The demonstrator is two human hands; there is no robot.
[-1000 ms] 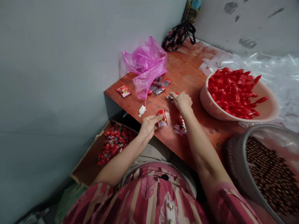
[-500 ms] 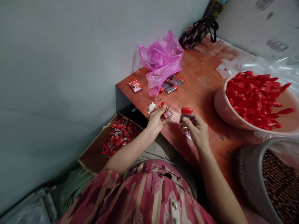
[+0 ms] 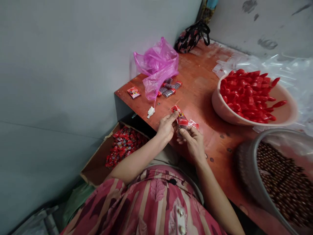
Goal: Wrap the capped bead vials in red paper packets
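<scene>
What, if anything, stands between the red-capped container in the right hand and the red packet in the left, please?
Nothing visible does. The right hand holds the red-capped container across the lower end of the red packet in the left hand, as seen in this view; whether they touch is unclear.

A glossy red printed packet [image 3: 181, 115] is held tilted, its lower end beside a small red-capped, dark-bodied container [image 3: 182, 123].

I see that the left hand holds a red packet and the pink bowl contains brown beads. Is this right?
Not quite: the head view shows red plastic pieces in the pink bowl, not brown beads. The left hand does hold a red packet.
</scene>
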